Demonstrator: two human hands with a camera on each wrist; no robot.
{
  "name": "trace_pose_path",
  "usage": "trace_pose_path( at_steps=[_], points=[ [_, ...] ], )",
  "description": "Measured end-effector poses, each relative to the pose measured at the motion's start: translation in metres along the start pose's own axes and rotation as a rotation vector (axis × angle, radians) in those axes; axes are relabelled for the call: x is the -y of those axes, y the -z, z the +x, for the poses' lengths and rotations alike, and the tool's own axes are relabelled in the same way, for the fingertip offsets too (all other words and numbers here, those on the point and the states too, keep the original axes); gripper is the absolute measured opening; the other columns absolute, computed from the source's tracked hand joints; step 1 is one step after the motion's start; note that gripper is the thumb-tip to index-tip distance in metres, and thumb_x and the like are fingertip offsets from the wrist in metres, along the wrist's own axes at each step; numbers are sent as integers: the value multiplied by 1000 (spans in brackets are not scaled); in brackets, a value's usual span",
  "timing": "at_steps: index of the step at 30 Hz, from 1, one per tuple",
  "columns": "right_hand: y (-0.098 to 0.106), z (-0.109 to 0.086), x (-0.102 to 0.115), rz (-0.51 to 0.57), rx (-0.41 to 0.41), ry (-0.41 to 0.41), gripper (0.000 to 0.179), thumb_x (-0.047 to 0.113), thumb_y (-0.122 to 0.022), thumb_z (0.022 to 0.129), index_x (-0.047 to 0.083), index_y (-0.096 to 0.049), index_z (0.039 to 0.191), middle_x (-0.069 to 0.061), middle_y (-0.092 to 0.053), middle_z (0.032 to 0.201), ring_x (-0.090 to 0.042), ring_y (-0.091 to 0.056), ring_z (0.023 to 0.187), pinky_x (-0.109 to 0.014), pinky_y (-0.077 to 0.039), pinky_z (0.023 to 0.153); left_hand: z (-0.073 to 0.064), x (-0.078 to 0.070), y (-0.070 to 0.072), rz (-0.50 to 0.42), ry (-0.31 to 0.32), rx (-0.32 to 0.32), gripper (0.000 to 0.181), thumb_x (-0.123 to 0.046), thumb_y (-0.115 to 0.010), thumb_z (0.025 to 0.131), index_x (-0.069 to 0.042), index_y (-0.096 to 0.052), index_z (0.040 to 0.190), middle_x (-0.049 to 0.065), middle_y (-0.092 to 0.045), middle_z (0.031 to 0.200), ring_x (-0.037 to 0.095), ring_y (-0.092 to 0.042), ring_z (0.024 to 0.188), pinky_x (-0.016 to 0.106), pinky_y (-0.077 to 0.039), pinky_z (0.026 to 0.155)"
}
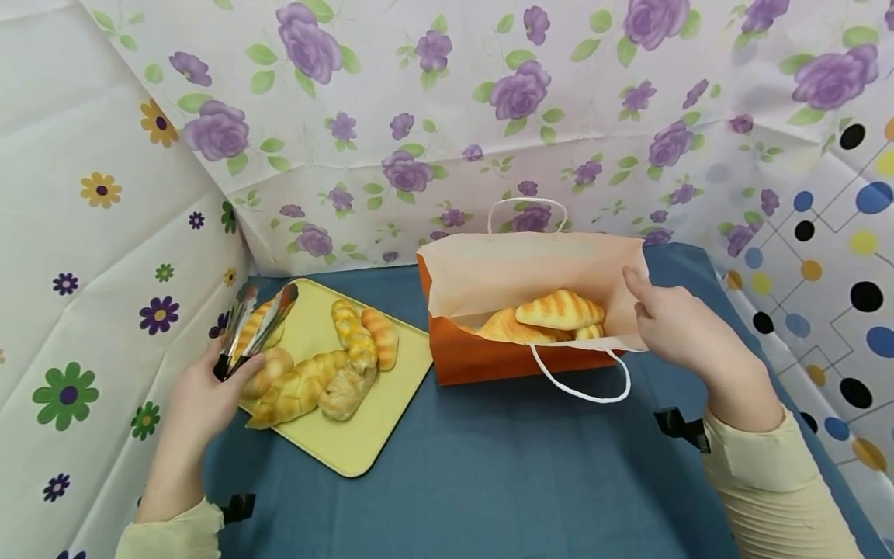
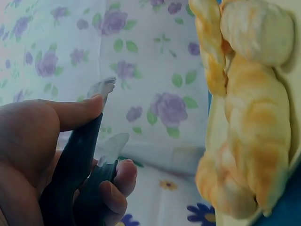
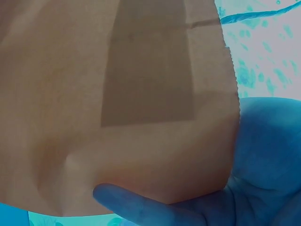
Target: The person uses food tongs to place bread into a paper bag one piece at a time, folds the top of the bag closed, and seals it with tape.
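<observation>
My left hand (image 1: pixel 199 400) holds a pair of tongs (image 1: pixel 264 335) by their black handles, the clear-looking tips spread apart. In the left wrist view, nothing sits between the tips of the tongs (image 2: pixel 82 160). They are over the left side of a yellow tray (image 1: pixel 359 446) bearing several breads, among them a long twisted loaf (image 1: pixel 300 388). My right hand (image 1: pixel 687 330) grips the right rim of an orange paper bag (image 1: pixel 510 363), its thumb (image 3: pixel 136 205) against the paper. Inside the bag lie several breads, a ridged one (image 1: pixel 561 309) on top.
A blue cloth (image 1: pixel 489 466) covers the table. The bag's front white cord handle (image 1: pixel 587 397) hangs forward, and its rear handle (image 1: pixel 528 200) stands up. Flowered sheeting (image 1: pixel 405 93) closes off the back; patterned sheets stand at both sides.
</observation>
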State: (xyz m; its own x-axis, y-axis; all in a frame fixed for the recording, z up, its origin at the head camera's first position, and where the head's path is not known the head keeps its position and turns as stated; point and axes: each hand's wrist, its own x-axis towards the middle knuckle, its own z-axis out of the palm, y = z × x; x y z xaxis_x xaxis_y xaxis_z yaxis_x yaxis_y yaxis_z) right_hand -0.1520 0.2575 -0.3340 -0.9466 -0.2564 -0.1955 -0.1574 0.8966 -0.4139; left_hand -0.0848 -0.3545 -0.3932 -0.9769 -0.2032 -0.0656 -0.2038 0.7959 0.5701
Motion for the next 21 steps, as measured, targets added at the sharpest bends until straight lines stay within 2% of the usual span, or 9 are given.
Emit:
trace_pose_path(
  at_steps=[6, 13, 17, 21],
  points=[
    [0, 1, 2, 8, 12, -10, 64, 14, -35, 113, 6, -10, 172, -11, -52, 78, -24, -44, 55, -40, -39, 59, 0, 28, 5, 66, 68, 42, 102, -64, -48, 108, 13, -11, 164, 48, -23, 159, 69, -30, 141, 78, -31, 109],
    [0, 0, 2, 6, 14, -9, 64, 13, -33, 113, 6, -10, 172, -10, -51, 76, -22, -42, 53, -40, -39, 57, 15, 57, 13, 121, 131, 117, 106, -67, -45, 108, 18, -12, 161, 50, -21, 158, 71, -27, 140, 78, -30, 109],
    [0, 0, 2, 11, 20, -15, 65, 14, -33, 113, 7, -9, 172, -11, -53, 79, -23, -42, 55, -40, -38, 58, 26, 66, 17, 163, 143, 149, 107, -68, -45, 108, 20, -13, 160, 51, -21, 157, 72, -28, 139, 78, -30, 109],
    [0, 0, 3, 10, 18, -12, 65, 14, -35, 113, 6, -9, 172, -11, -54, 81, -24, -44, 57, -40, -39, 59, 35, 68, 22, 187, 167, 202, 113, -72, -45, 105, 21, -10, 159, 51, -19, 157, 72, -27, 138, 78, -31, 109]
  ],
)
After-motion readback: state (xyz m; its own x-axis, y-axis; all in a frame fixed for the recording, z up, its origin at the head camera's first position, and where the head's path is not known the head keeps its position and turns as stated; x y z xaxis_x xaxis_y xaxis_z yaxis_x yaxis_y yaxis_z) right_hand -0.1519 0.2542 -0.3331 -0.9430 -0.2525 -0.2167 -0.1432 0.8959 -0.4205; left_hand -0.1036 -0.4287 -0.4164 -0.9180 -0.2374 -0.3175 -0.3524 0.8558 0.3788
